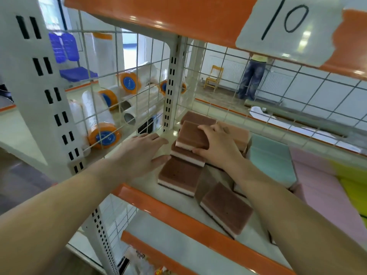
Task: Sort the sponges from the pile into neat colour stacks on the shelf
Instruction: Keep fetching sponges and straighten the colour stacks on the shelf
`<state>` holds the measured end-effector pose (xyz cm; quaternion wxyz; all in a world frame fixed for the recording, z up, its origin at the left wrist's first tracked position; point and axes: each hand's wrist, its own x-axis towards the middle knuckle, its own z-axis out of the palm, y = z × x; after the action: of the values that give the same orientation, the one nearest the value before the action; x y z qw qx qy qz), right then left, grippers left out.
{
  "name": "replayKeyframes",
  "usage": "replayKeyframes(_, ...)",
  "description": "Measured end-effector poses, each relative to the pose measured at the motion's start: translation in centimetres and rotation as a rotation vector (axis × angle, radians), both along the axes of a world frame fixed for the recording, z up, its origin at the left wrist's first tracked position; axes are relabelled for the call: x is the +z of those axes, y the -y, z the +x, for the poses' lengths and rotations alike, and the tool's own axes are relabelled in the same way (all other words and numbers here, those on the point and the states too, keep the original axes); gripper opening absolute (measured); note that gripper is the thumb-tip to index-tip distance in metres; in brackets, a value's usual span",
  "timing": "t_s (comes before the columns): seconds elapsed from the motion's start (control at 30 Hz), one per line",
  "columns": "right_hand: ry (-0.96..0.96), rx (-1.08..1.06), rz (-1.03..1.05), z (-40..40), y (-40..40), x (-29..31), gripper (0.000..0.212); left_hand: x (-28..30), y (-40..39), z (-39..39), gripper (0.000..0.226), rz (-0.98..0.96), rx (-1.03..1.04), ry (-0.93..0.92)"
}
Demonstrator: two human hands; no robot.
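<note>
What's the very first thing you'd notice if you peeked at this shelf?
Probably the brown sponges stacked at the shelf's left end, with the right hand gripping the top one and the left hand open beside the stack. Next, the big sign reading 10 at top right. Then the pastel sponges, green, pink and yellow, at right.

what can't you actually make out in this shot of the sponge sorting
- Head view: the brown sponge under the right hand is partly covered, so the far end of the brown stack is hidden.
- The yellow sponges are cut off by the right edge, so no count is possible.
- The right forearm hides the shelf surface behind the front brown sponge.
- Print on the roll labels is too small to read.
- The left hand is open beside the stack; contact is unclear.
</note>
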<state>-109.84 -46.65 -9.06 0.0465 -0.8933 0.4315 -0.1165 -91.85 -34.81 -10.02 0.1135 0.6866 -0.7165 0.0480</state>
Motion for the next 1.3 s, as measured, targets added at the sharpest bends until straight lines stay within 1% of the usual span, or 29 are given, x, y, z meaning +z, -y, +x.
replayKeyframes(0.23,0.035,0.042,0.005,0.2,1.3,-0.2,0.070,-0.4,1.7,-0.7,0.051,-0.015,0.009,-0.002)
replayKeyframes(0.5,-0.018,0.107,-0.018,0.3,2.1,-0.6,0.070,-1.2,2.5,-0.5,0.051,-0.029,0.037,-0.033)
replayKeyframes(0.63,0.001,0.090,-0.041,0.4,2.2,-1.1,0.070,-1.5,2.9,-0.7,0.052,-0.030,0.023,-0.045)
replayKeyframes(0.77,0.011,0.065,-0.051,0.6,2.2,-1.3,0.070,-1.7,3.0,-0.9,0.051,-0.111,-0.017,-0.028)
replayKeyframes(1.03,0.018,0.051,-0.047,0.5,1.8,-1.4,0.071,-2.2,2.4,-1.0,0.045,-0.100,0.018,-0.032)
replayKeyframes(1.17,0.069,0.050,-0.012,-0.2,1.1,-1.3,0.070,-2.0,1.7,-1.5,0.055,-0.074,-0.002,-0.038)
replayKeyframes(1.3,0.088,0.035,-0.018,-1.1,0.1,-1.0,0.067,-1.6,1.0,-2.3,0.041,-0.085,-0.003,-0.064)
